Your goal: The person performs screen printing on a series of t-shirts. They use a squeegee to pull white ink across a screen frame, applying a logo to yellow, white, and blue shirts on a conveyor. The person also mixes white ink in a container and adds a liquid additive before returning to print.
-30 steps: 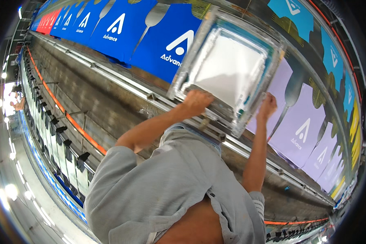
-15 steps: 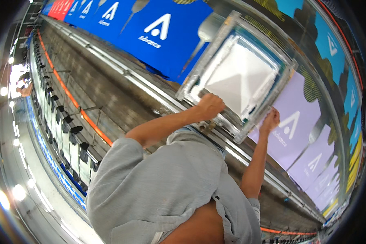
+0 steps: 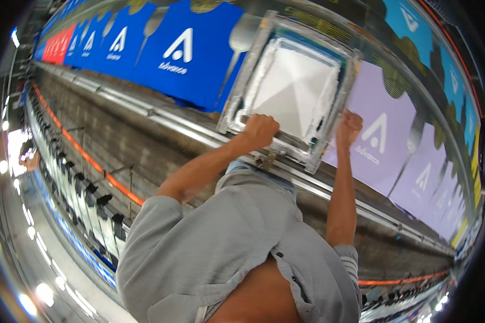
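Note:
A screen-printing frame (image 3: 233,114) with a metal-like rim lies on the long print table in front of me. Inside its taped, teal-edged border is a pale mesh panel (image 3: 299,86), with white smears along the sides. My left hand (image 3: 261,131) is closed at the frame's near left rail, its knuckles upward. At the right rail my right hand (image 3: 350,125) is also closed, its fingers against the frame's outer side and partly hidden. Blue printed fabric panels (image 3: 172,54) lie left of the frame, and lilac printed ones (image 3: 385,129) lie to its right.
A metal rail (image 3: 188,132) runs along the table's near edge, between me and the frame. Farther left, an orange pipe (image 3: 91,161) runs beside a row of black clips (image 3: 91,199). Turquoise panels (image 3: 409,32) lie beyond the table's far edge.
The whole view has shifted and turned slightly, so frame, panels and hands appear farther left and higher. Both hands stay closed at the frame, with little visible movement against it.

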{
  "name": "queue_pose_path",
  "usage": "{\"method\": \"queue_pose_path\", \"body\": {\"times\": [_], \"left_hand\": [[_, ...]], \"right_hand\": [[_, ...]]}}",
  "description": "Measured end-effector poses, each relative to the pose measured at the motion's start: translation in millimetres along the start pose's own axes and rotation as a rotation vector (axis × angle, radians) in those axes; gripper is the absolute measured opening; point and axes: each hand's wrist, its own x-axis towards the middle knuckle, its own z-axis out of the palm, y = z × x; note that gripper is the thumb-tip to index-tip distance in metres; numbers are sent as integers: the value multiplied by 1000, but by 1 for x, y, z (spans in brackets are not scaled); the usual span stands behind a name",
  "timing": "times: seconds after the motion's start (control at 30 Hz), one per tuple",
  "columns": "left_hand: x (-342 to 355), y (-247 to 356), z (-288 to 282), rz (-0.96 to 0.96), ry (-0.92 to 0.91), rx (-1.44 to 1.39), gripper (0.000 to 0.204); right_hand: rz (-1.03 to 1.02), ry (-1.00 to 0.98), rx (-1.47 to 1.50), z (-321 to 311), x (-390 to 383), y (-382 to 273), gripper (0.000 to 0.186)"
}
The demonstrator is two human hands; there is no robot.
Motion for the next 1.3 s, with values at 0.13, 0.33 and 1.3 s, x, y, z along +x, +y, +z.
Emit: {"method": "queue_pose_path", "body": {"times": [0.13, 0.33, 1.3], "left_hand": [[54, -15, -47, -26, 41, -23, 14], [179, -60, -113, 31, 147, 53, 21], [85, -65, -67, 59, 139, 15, 19]], "right_hand": [[-169, -726, 362, -86, 24, -121, 42], [-470, -579, -151, -28, 136, -133, 16], [-444, -596, -154, -51, 31, -138, 21]]}}
